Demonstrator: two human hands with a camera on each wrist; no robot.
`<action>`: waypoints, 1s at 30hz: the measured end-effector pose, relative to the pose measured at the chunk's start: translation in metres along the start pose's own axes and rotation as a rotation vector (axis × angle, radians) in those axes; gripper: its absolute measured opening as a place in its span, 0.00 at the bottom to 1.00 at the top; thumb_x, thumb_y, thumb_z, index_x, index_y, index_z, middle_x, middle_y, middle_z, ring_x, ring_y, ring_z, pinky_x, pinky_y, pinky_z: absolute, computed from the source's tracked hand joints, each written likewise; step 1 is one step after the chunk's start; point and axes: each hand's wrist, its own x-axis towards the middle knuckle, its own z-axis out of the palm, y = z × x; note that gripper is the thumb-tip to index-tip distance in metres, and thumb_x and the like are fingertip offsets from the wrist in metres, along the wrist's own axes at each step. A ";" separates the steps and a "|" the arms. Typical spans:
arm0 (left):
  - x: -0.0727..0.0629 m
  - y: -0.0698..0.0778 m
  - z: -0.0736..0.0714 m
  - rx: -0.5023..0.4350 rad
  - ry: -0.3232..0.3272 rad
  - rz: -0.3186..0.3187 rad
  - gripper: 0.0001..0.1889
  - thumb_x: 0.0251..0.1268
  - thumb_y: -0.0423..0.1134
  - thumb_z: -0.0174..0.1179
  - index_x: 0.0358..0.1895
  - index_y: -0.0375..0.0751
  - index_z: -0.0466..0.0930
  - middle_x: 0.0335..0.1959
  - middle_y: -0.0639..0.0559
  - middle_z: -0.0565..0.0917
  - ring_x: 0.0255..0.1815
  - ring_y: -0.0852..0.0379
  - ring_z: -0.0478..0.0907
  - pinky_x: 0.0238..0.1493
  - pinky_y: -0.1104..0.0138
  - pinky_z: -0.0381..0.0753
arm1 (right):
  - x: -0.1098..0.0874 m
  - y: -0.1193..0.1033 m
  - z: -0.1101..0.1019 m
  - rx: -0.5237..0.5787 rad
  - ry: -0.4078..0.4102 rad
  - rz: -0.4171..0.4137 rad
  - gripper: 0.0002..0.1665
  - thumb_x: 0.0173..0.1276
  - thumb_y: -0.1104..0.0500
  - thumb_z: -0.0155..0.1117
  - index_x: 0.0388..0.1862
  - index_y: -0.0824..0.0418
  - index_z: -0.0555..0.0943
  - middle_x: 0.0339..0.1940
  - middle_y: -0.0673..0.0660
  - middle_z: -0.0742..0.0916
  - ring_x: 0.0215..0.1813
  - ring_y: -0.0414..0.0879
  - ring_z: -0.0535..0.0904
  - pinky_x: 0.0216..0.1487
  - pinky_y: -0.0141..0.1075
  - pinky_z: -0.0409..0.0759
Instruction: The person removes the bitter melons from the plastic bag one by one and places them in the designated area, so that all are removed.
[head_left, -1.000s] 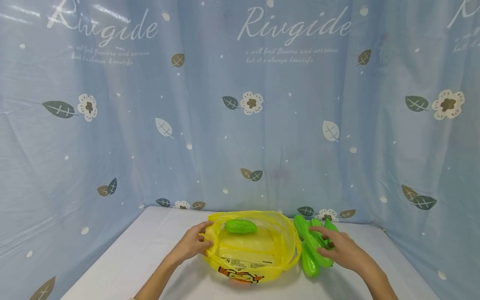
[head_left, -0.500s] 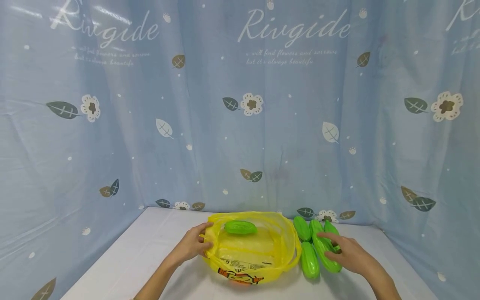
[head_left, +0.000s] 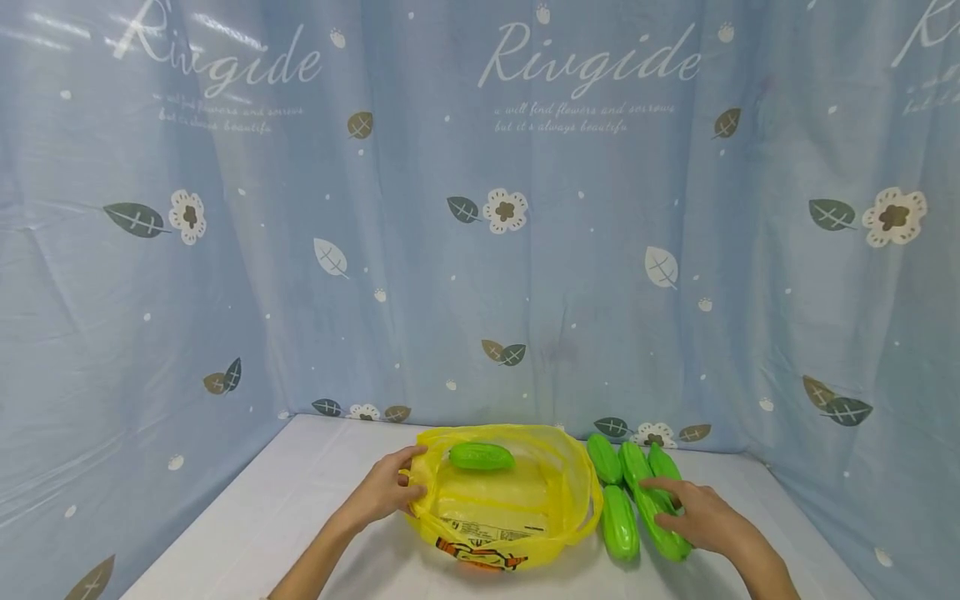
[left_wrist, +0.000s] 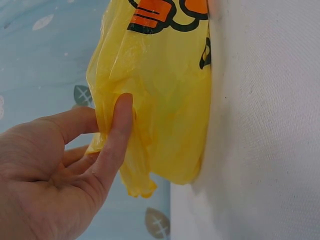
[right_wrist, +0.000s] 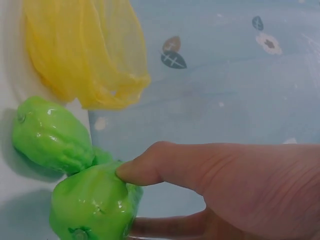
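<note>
My left hand [head_left: 386,487] pinches the left rim of a yellow plastic bag [head_left: 517,554], which stands with its mouth spread wide. In the left wrist view, that hand's fingers and thumb [left_wrist: 117,135] have the thin bag film between them. Inside the bag lies one short, glossy green toy cucumber [head_left: 482,455]. To the right of the bag, my right hand [head_left: 705,517] grips a long green toy cucumber [head_left: 651,508] between thumb and fingers. Seen from the right wrist, the thumb [right_wrist: 140,170] presses on this cucumber's side near its stem end.
Two shorter green cucumbers, a far one [head_left: 604,458] and a near one [head_left: 620,523], lie between bag and right hand. Another cucumber [head_left: 663,462] sits behind the fingers. A white tabletop [head_left: 285,492] meets a blue printed curtain [head_left: 480,250] at the back and sides.
The long cucumber has come off the others, shifting right and nearer to me with my right hand. The shorter ones now show apart. Left hand and bag look unchanged.
</note>
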 end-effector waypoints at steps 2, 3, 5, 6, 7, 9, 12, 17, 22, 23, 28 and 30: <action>0.000 0.001 0.000 -0.006 -0.002 -0.001 0.37 0.62 0.30 0.63 0.73 0.28 0.58 0.56 0.30 0.75 0.43 0.48 0.85 0.28 0.61 0.89 | 0.001 0.000 0.001 0.012 -0.018 0.026 0.32 0.61 0.57 0.71 0.65 0.55 0.76 0.47 0.56 0.85 0.41 0.47 0.81 0.35 0.42 0.81; -0.001 0.001 -0.001 -0.008 -0.002 -0.001 0.37 0.62 0.31 0.64 0.73 0.28 0.58 0.56 0.30 0.75 0.43 0.48 0.85 0.28 0.61 0.89 | 0.001 0.001 0.001 0.020 -0.027 0.040 0.32 0.61 0.57 0.71 0.65 0.55 0.76 0.47 0.57 0.85 0.40 0.47 0.81 0.34 0.42 0.81; -0.001 0.002 -0.001 -0.012 0.002 -0.003 0.37 0.62 0.30 0.64 0.73 0.28 0.58 0.55 0.30 0.75 0.43 0.47 0.85 0.27 0.61 0.89 | 0.001 0.001 0.001 0.035 -0.043 0.054 0.32 0.61 0.57 0.71 0.65 0.54 0.76 0.48 0.57 0.85 0.38 0.47 0.81 0.32 0.41 0.81; -0.001 0.002 -0.001 -0.016 0.005 -0.005 0.37 0.62 0.30 0.64 0.73 0.28 0.58 0.55 0.31 0.76 0.42 0.47 0.85 0.27 0.60 0.89 | 0.001 0.001 0.001 0.045 -0.052 0.061 0.31 0.62 0.57 0.70 0.66 0.54 0.76 0.47 0.57 0.85 0.36 0.47 0.81 0.31 0.41 0.81; -0.001 0.002 -0.001 -0.016 0.005 -0.004 0.37 0.62 0.30 0.64 0.73 0.27 0.58 0.55 0.31 0.76 0.42 0.47 0.85 0.27 0.60 0.89 | 0.000 0.001 0.001 0.060 -0.057 0.074 0.31 0.62 0.58 0.70 0.65 0.54 0.76 0.45 0.57 0.84 0.35 0.46 0.80 0.29 0.41 0.81; -0.001 0.003 -0.001 -0.017 0.009 -0.003 0.37 0.62 0.30 0.64 0.73 0.27 0.58 0.55 0.32 0.76 0.42 0.46 0.85 0.27 0.59 0.89 | -0.001 0.000 0.002 0.083 -0.066 0.093 0.30 0.62 0.59 0.69 0.65 0.53 0.76 0.40 0.56 0.83 0.30 0.46 0.79 0.27 0.40 0.81; -0.001 0.003 0.000 -0.016 0.013 -0.008 0.37 0.62 0.30 0.64 0.73 0.28 0.58 0.55 0.33 0.76 0.43 0.46 0.85 0.27 0.59 0.89 | -0.002 0.000 0.003 0.104 -0.077 0.126 0.29 0.62 0.60 0.68 0.64 0.52 0.77 0.32 0.56 0.81 0.24 0.46 0.77 0.25 0.39 0.82; 0.000 0.002 0.000 -0.008 0.013 -0.013 0.37 0.62 0.31 0.64 0.73 0.28 0.58 0.55 0.33 0.76 0.42 0.47 0.84 0.27 0.58 0.89 | -0.003 0.000 0.005 0.096 -0.112 0.156 0.28 0.62 0.61 0.67 0.63 0.53 0.78 0.32 0.56 0.82 0.20 0.45 0.77 0.24 0.39 0.83; -0.001 0.002 0.001 -0.013 0.008 -0.015 0.37 0.62 0.30 0.64 0.73 0.28 0.58 0.56 0.32 0.76 0.43 0.46 0.85 0.28 0.58 0.89 | -0.002 0.000 0.004 0.108 -0.145 0.159 0.27 0.64 0.60 0.67 0.63 0.56 0.77 0.39 0.57 0.83 0.25 0.47 0.81 0.24 0.40 0.84; -0.001 0.002 0.001 -0.015 0.007 -0.016 0.37 0.62 0.30 0.64 0.73 0.28 0.58 0.56 0.31 0.76 0.44 0.45 0.85 0.28 0.57 0.89 | -0.003 0.001 0.005 0.113 -0.146 0.164 0.28 0.63 0.60 0.67 0.63 0.55 0.77 0.39 0.57 0.83 0.25 0.47 0.81 0.24 0.40 0.84; -0.002 0.003 0.001 -0.016 0.008 -0.017 0.37 0.62 0.30 0.64 0.73 0.28 0.58 0.57 0.31 0.76 0.44 0.45 0.84 0.28 0.57 0.89 | -0.002 0.005 0.008 0.125 -0.139 0.169 0.27 0.63 0.61 0.66 0.63 0.55 0.78 0.38 0.57 0.82 0.23 0.47 0.79 0.22 0.39 0.83; -0.002 0.003 0.002 -0.014 0.010 -0.017 0.37 0.62 0.30 0.64 0.73 0.28 0.58 0.57 0.31 0.76 0.44 0.45 0.84 0.28 0.58 0.89 | -0.001 0.007 0.010 0.122 -0.131 0.167 0.27 0.63 0.60 0.66 0.63 0.55 0.77 0.38 0.57 0.83 0.23 0.47 0.79 0.22 0.40 0.83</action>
